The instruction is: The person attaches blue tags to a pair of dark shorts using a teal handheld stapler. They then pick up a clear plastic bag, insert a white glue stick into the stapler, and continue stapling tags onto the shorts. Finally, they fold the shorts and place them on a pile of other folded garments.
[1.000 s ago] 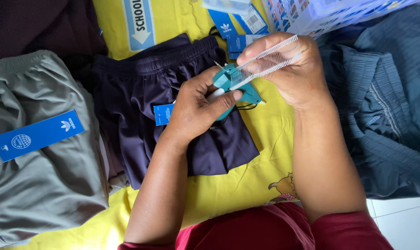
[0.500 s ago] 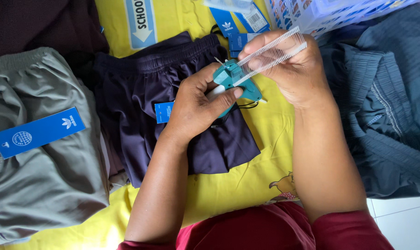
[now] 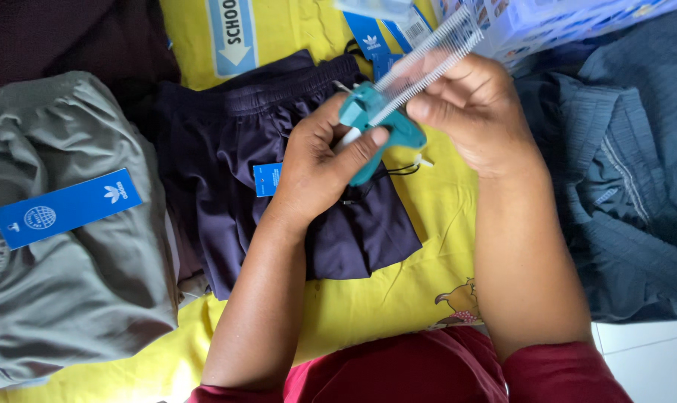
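Hands up over the yellow sheet [image 3: 398,291], near centre. Left hand [image 3: 320,168] wrapped tight around teal tagging gun [image 3: 375,123]. Right hand [image 3: 476,112] pinching clear fastener strip [image 3: 435,52], strip running to 1 o'clock off the gun's top. Dark navy shorts [image 3: 226,164] directly beneath, small blue tag [image 3: 267,179] on them. Grey garment [image 3: 77,298] at 9 o'clock with long blue tag [image 3: 68,207]; blue-grey garment [image 3: 637,186] at 3 o'clock.
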